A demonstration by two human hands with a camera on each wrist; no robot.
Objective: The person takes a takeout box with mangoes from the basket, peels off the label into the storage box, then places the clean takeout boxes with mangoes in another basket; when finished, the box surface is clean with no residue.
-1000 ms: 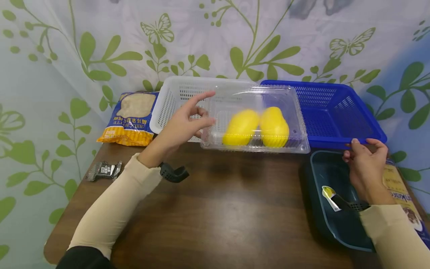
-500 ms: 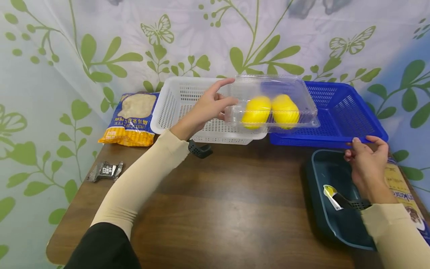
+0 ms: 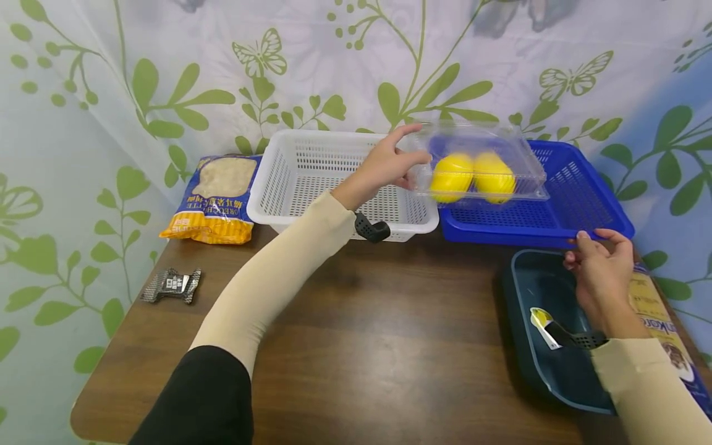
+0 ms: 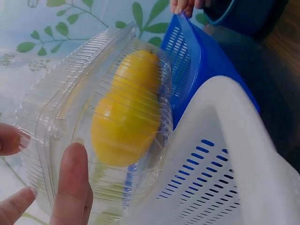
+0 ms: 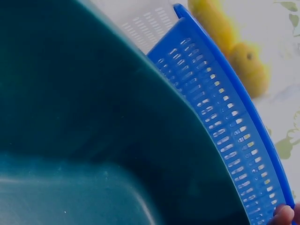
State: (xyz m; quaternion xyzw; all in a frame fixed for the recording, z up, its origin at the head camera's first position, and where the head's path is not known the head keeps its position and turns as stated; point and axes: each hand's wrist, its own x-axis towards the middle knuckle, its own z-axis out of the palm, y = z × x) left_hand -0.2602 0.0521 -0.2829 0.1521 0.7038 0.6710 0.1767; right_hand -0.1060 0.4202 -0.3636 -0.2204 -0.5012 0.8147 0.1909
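Note:
My left hand (image 3: 386, 162) grips one end of a clear plastic clamshell box (image 3: 478, 135), thumb on the near side. Inside lie two yellow mangoes (image 3: 452, 179), side by side. The box is held up over the left part of the blue basket (image 3: 500, 235), its end near my hand overlapping the white basket (image 3: 345, 227) in the head view. At the blue basket's front right corner, my right hand (image 3: 603, 272) pinches the rim between thumb and fingers. In the right wrist view only fingertips (image 5: 283, 215) show on that rim.
A dark green bin (image 3: 525, 334) with a lemon-printed label stands under my right forearm. Beyond it lies a yellow and blue bag (image 3: 662, 315). A pasta bag (image 3: 219, 198) leans left of the white basket, and a small black-wrapped packet (image 3: 172, 284) lies on the brown table (image 3: 389, 346).
My left hand has carried the box with the mangoes to the right and farther back, from in front of the baskets to over the blue one. My right hand stays on the rim.

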